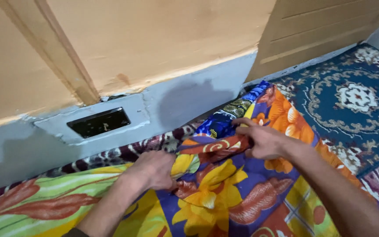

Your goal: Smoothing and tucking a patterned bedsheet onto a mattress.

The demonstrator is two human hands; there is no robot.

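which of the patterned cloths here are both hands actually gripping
The bright floral sheet, blue with yellow and orange flowers: left hand and right hand bunch its edge. The dark blue medallion rug lies untouched.

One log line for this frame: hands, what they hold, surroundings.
left hand: gripping floral sheet edge | right hand: pinching same sheet | near: grey wall base, blue patterned rug at right
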